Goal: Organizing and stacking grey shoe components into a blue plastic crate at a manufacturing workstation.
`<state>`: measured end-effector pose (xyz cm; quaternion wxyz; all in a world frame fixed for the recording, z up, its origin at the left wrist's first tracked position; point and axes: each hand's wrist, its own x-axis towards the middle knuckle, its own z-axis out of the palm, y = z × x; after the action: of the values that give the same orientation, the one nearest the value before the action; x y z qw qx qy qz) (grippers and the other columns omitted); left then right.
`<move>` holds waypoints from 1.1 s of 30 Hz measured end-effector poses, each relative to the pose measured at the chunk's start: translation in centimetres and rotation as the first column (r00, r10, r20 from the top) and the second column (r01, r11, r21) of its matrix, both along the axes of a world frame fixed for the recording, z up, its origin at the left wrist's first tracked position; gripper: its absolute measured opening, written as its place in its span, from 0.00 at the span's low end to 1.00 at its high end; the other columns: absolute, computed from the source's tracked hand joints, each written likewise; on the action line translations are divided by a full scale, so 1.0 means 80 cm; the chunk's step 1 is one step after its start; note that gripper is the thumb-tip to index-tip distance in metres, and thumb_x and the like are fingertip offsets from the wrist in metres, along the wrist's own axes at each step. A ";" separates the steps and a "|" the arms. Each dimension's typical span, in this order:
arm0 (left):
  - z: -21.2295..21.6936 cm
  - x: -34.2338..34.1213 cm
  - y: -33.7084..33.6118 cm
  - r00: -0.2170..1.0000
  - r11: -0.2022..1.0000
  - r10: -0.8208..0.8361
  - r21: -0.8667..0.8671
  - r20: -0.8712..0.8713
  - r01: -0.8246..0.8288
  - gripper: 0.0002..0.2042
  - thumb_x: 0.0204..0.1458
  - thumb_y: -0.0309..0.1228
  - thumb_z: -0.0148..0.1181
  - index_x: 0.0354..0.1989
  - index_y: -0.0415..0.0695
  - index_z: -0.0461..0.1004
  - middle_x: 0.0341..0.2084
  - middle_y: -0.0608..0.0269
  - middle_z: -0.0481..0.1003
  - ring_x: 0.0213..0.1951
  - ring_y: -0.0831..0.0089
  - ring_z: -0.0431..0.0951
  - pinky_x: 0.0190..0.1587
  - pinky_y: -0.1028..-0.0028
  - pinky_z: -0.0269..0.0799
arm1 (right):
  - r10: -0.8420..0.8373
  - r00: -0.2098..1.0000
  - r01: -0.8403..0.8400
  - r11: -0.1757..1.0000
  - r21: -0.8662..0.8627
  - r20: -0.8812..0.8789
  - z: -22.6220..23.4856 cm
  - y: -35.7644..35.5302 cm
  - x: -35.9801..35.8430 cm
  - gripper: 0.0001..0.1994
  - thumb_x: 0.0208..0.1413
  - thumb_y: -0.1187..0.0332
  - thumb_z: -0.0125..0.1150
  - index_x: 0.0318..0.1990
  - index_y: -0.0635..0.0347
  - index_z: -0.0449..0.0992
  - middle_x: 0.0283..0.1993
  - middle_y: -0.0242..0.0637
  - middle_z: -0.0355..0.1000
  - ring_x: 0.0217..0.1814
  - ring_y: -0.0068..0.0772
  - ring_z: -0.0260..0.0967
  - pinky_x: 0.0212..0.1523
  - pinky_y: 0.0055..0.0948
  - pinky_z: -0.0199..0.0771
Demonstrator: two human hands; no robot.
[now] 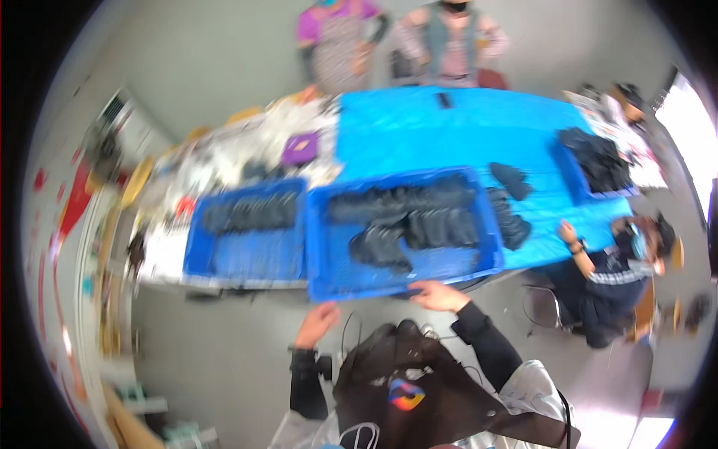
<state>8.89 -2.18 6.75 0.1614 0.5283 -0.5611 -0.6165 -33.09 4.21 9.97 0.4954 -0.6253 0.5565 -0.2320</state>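
Note:
A large blue plastic crate [404,285] lies in front of me at the table's near edge, its front rim jutting slightly past it. Rows of dark gloves [441,228] line its back and middle, with another bunch of gloves [380,247] toward the left. My right hand [440,296] is at the front rim, fingers stretched toward it and apparently touching. By the front left corner, my left hand [318,323] is raised just below the rim; blur hides whether its fingers touch or grip. A second blue crate [247,271], with a row of dark gloves, adjoins on the left.
Loose dark gloves [510,180] lie on the blue table cover [456,135], right of the crate. Another blue crate [591,193], heaped with black items, stands farther right. A seated person [621,262] reaches in there. Two people stand across the table. A purple box [301,149] sits beyond.

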 end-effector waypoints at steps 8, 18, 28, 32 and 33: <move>0.064 0.010 -0.075 0.945 0.945 -0.324 -0.072 -0.049 0.320 0.25 0.68 0.37 0.61 0.69 0.42 0.67 0.53 0.59 0.81 0.49 0.71 0.83 0.49 0.72 0.77 | -0.519 0.851 0.524 0.848 -0.074 0.081 0.067 -0.016 0.101 0.30 0.63 0.62 0.64 0.70 0.64 0.68 0.38 0.38 0.79 0.33 0.24 0.74 0.36 0.30 0.77; 0.095 0.173 -0.167 0.823 0.826 -0.564 -0.087 -0.075 0.558 0.32 0.66 0.38 0.64 0.73 0.40 0.59 0.49 0.63 0.79 0.50 0.76 0.78 0.52 0.73 0.75 | -0.515 0.854 0.512 0.857 0.049 0.079 0.099 -0.015 0.252 0.30 0.62 0.61 0.66 0.68 0.67 0.68 0.39 0.40 0.80 0.33 0.26 0.76 0.34 0.30 0.77; 0.232 0.291 -0.451 0.945 0.965 0.148 -0.167 -0.293 -0.203 0.29 0.61 0.42 0.67 0.67 0.44 0.67 0.50 0.63 0.80 0.50 0.71 0.81 0.51 0.68 0.73 | -0.410 0.323 0.320 0.895 0.310 0.853 0.253 -0.267 0.375 0.21 0.68 0.57 0.60 0.59 0.64 0.71 0.58 0.53 0.74 0.57 0.50 0.77 0.53 0.46 0.82; 0.252 0.304 -0.600 0.963 0.938 0.268 -0.217 -0.035 -0.269 0.27 0.58 0.50 0.69 0.58 0.46 0.73 0.48 0.66 0.80 0.48 0.72 0.80 0.49 0.70 0.69 | -0.498 0.505 0.517 0.829 0.215 0.706 0.267 -0.443 0.378 0.31 0.59 0.51 0.65 0.63 0.65 0.70 0.62 0.51 0.66 0.64 0.48 0.68 0.56 0.49 0.80; 0.236 0.291 -0.633 0.954 0.926 0.301 -0.239 0.002 -0.292 0.22 0.58 0.50 0.69 0.51 0.47 0.77 0.43 0.67 0.81 0.44 0.72 0.81 0.45 0.69 0.70 | -0.535 0.576 0.533 0.819 0.213 0.618 0.257 -0.483 0.370 0.31 0.59 0.50 0.65 0.62 0.62 0.71 0.63 0.49 0.66 0.65 0.49 0.67 0.58 0.51 0.78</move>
<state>32.18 -52.86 25.61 0.3034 0.5958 -0.5472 -0.5035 -3.48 -34.47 30.52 0.5650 -0.3061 0.5099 -0.5719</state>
